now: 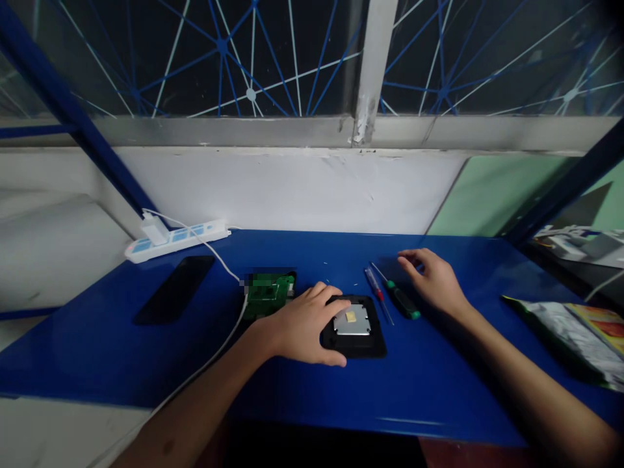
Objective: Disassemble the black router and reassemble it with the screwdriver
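Observation:
My left hand (308,322) rests over the left side of a black square cover (376,348), fingers spread along its far side and thumb by its near left corner. Set in the cover is a silver metal plate (358,325) bearing a small yellowish pad (351,316). A green circuit board (268,296) in a black housing lies left of that hand, partly hidden by it. My right hand (436,279) is just above the table at the right, thumb and forefinger brought together; anything between them is too small to make out. Nearby lie a green-and-black screwdriver (403,300) and a red-and-clear screwdriver (379,294).
A black phone (175,290) lies on the blue table (312,396) at left. Behind it stands a white power strip (182,239) with a plugged-in charger (155,229). Its white cable (214,354) runs past my left forearm. A silvery packet (568,335) sits at right.

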The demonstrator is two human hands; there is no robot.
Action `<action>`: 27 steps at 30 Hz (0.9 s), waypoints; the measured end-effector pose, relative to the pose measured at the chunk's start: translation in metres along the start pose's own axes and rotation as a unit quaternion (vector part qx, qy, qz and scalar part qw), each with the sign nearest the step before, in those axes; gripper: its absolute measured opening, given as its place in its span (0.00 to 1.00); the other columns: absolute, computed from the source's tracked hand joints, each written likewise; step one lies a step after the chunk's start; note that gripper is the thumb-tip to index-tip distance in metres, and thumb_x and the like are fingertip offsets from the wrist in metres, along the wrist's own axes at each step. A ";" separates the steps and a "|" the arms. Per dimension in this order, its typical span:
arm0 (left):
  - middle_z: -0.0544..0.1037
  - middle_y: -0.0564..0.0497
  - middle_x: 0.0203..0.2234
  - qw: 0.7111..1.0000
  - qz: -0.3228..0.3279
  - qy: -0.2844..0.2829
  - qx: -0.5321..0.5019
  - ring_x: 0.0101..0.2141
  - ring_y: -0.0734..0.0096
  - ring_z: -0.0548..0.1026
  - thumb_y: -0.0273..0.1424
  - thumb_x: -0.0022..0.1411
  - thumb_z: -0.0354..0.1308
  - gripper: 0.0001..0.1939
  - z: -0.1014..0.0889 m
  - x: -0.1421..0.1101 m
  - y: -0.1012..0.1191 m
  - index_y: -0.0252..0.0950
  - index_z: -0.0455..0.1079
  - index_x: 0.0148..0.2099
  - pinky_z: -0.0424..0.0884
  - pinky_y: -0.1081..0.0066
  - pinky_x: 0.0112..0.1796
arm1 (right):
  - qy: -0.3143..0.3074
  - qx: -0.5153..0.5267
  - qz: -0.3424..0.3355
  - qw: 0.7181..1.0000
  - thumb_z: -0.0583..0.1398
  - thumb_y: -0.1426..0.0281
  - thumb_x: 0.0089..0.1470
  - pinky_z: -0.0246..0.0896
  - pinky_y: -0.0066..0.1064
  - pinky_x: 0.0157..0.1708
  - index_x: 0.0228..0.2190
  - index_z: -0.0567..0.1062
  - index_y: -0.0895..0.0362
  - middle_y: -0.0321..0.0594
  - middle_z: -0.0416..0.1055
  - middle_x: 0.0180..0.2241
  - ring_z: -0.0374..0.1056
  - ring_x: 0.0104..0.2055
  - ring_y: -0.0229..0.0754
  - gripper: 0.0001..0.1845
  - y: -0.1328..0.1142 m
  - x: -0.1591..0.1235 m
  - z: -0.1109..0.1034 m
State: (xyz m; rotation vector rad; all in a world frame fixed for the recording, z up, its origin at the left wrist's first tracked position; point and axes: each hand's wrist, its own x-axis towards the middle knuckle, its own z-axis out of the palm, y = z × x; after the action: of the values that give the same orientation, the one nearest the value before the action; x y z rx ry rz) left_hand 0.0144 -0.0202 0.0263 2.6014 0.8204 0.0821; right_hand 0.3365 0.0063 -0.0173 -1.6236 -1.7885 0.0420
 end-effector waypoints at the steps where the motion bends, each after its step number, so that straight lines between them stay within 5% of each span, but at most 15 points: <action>1: 0.64 0.38 0.63 1.000 0.003 -0.001 -0.001 0.63 0.39 0.60 0.50 0.51 0.70 0.46 0.001 0.001 0.003 0.37 0.61 0.67 0.63 0.45 0.60 | -0.002 0.002 -0.002 1.000 0.55 0.57 0.63 0.67 0.42 0.42 0.41 0.79 0.56 0.46 0.77 0.37 0.73 0.38 0.49 0.19 -0.002 0.000 0.000; 9: 0.61 0.38 0.64 1.000 0.018 -0.011 0.009 0.62 0.41 0.60 0.47 0.50 0.70 0.46 0.010 0.020 0.023 0.37 0.62 0.67 0.61 0.44 0.62 | 0.015 0.006 0.004 1.000 0.57 0.61 0.63 0.66 0.44 0.44 0.41 0.79 0.56 0.45 0.77 0.36 0.72 0.40 0.51 0.15 -0.007 0.003 -0.006; 19: 0.60 0.38 0.64 0.999 0.042 0.002 0.013 0.61 0.37 0.62 0.56 0.48 0.70 0.50 0.021 0.057 0.040 0.39 0.60 0.68 0.65 0.43 0.59 | 0.034 0.011 0.008 0.999 0.56 0.63 0.63 0.66 0.42 0.43 0.41 0.79 0.55 0.45 0.77 0.36 0.71 0.38 0.49 0.14 -0.009 0.005 -0.013; 23: 0.57 0.37 0.67 0.999 0.016 -0.010 0.030 0.65 0.38 0.57 0.58 0.50 0.68 0.55 0.006 0.043 0.034 0.38 0.54 0.71 0.58 0.43 0.64 | 0.032 0.017 0.010 0.999 0.56 0.63 0.62 0.66 0.41 0.41 0.40 0.79 0.56 0.45 0.77 0.37 0.71 0.39 0.48 0.14 -0.009 0.005 -0.013; 27: 0.57 0.41 0.69 0.994 -0.095 -0.001 0.063 0.66 0.40 0.57 0.57 0.55 0.65 0.50 -0.021 0.008 0.001 0.43 0.52 0.72 0.59 0.43 0.63 | 0.032 0.023 0.011 0.999 0.56 0.62 0.62 0.65 0.41 0.41 0.40 0.80 0.55 0.45 0.77 0.36 0.70 0.38 0.48 0.15 -0.008 0.005 -0.012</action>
State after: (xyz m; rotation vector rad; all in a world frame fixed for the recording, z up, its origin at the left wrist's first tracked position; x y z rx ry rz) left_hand 0.0182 -0.0089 0.0455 2.6226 1.1000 -0.0266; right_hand 0.3359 0.0043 -0.0026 -1.5939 -1.7090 0.0403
